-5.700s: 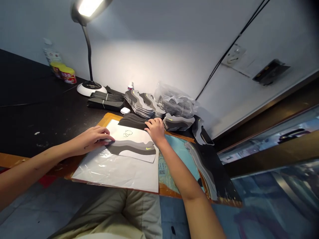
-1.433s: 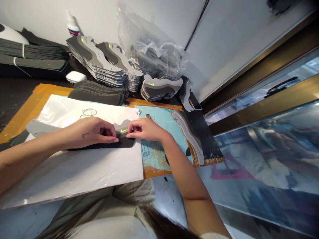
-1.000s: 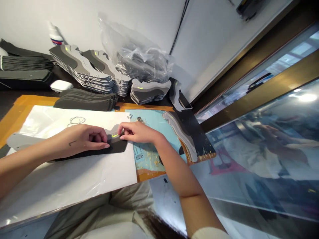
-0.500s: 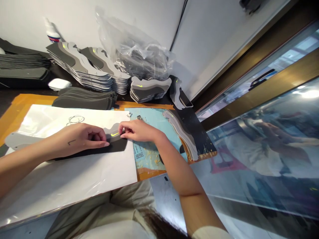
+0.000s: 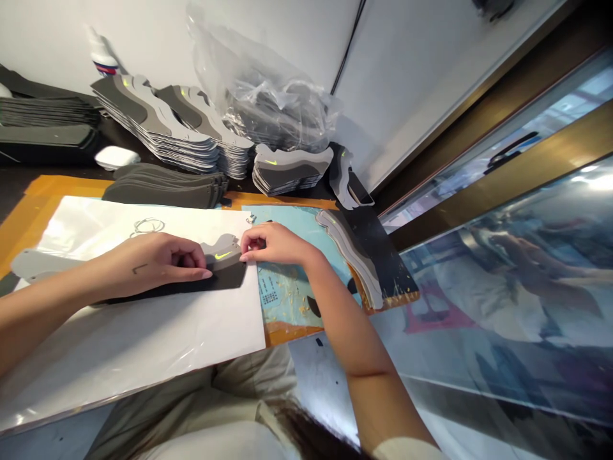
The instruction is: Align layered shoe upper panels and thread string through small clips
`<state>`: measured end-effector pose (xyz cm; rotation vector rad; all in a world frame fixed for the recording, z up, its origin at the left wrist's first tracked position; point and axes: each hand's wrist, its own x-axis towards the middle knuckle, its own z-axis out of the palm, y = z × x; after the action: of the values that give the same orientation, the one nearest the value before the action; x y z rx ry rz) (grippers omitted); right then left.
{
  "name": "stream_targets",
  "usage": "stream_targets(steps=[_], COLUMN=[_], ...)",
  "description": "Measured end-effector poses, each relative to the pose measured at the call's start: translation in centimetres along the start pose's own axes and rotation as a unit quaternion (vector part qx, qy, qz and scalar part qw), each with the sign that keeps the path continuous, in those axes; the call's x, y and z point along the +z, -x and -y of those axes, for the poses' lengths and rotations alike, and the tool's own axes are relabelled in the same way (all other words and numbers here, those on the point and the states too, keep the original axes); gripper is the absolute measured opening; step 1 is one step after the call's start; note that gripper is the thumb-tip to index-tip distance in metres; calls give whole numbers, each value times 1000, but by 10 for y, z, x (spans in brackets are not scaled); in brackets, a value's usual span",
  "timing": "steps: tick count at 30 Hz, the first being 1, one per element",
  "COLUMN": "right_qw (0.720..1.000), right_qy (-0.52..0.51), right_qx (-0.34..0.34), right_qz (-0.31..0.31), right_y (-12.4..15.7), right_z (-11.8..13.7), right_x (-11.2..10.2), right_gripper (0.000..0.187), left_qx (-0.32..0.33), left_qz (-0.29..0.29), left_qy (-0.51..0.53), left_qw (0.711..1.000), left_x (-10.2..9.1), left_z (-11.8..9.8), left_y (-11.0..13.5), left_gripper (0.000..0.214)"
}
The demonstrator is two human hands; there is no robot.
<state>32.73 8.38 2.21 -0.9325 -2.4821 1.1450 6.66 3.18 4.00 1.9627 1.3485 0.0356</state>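
Observation:
A grey shoe-side piece with a yellow-green swoosh (image 5: 221, 253) lies over a dark grey strip (image 5: 225, 276) on a white plastic sheet (image 5: 143, 332). My left hand (image 5: 153, 268) is curled, fingertips pressing down on the two pieces near their middle. My right hand (image 5: 268, 243) pinches the right end of the swoosh piece between thumb and fingers. The piece's light grey left end (image 5: 33, 263) sticks out beyond my left forearm.
Behind the sheet lie a pile of dark strips (image 5: 163, 188), tall stacks of grey cut pieces (image 5: 158, 128), a smaller stack (image 5: 287, 169) and a plastic bag of pieces (image 5: 268, 102). A fanned row of pieces (image 5: 352, 255) rests on the blue cutting mat (image 5: 287, 300). A glue bottle (image 5: 101, 57) stands by the wall.
Since 5.7 s ago the dark strip has appeared under the swoosh piece and the view has turned right and down. Over the last second my right hand shifted slightly right along the piece's end.

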Motion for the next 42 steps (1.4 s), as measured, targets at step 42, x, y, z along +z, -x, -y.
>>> stream_targets(steps=[42], right_qw=[992], right_qy=[108], right_qx=[-22], right_qz=[63], right_y=[-7], right_z=[34], right_x=[35], right_gripper=[23], left_qx=[-4], left_qz=[49], left_qy=[37], left_qw=[998], left_x=[-27], left_z=[38], left_y=[24], left_gripper=[37])
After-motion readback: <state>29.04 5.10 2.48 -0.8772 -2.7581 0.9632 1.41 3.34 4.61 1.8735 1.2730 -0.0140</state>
